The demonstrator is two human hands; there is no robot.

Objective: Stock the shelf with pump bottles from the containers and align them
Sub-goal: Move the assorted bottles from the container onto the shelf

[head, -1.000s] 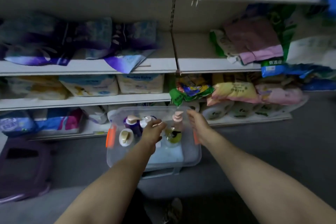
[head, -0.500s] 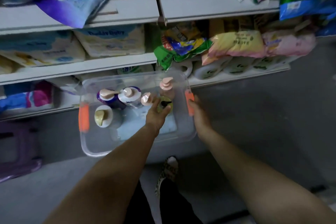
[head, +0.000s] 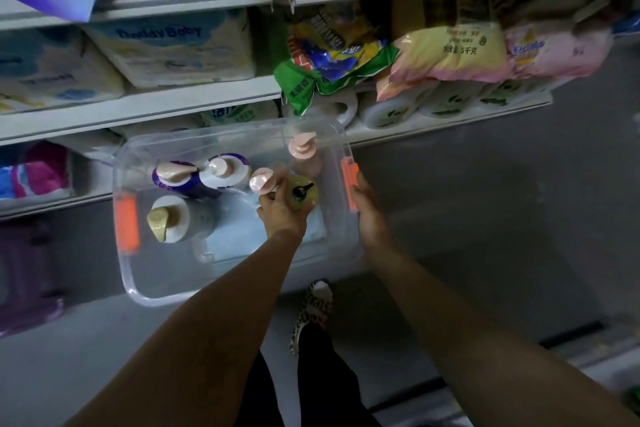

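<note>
Six pump bottles are counted inside one clear plastic container (head: 221, 291) set on the floor below the shelf (head: 138, 111): one purple bottle (head: 176, 178), one white bottle (head: 225, 172), one grey bottle with a yellow pump (head: 173, 220), two pink-pump bottles (head: 303, 152) and one green bottle with a black pump (head: 302, 193). The green bottle is gripped by the left hand (head: 280, 210), fingers curled round it beside the nearer pink pump. The container's right rim, by one of two orange latches (head: 349, 184), is touched by the right hand (head: 369, 210); whether it grips cannot be told.
</note>
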